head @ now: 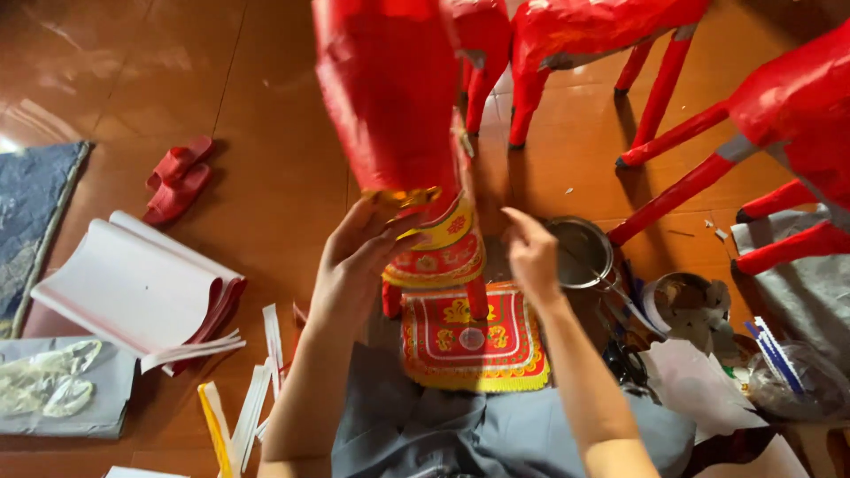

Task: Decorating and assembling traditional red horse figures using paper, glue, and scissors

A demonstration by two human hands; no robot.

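Observation:
A red paper horse figure (pixel 390 97) stands on the floor right in front of me, its body rising close to the camera. My left hand (pixel 359 257) presses a red and gold patterned paper trim (pixel 438 252) against the figure's lower front. My right hand (pixel 531 252) hovers beside that trim on the right, fingers loosely bent, holding nothing that I can see. Under the figure lies a red and gold decorated paper sheet (pixel 469 341), flat on my lap area.
More red paper horses (pixel 602 35) (pixel 788 115) stand behind and to the right. A metal pot (pixel 580 252) and scissors (pixel 629 363) sit at right. A stack of white and red paper (pixel 133 288), paper strips (pixel 252 403) and red slippers (pixel 177 181) lie left.

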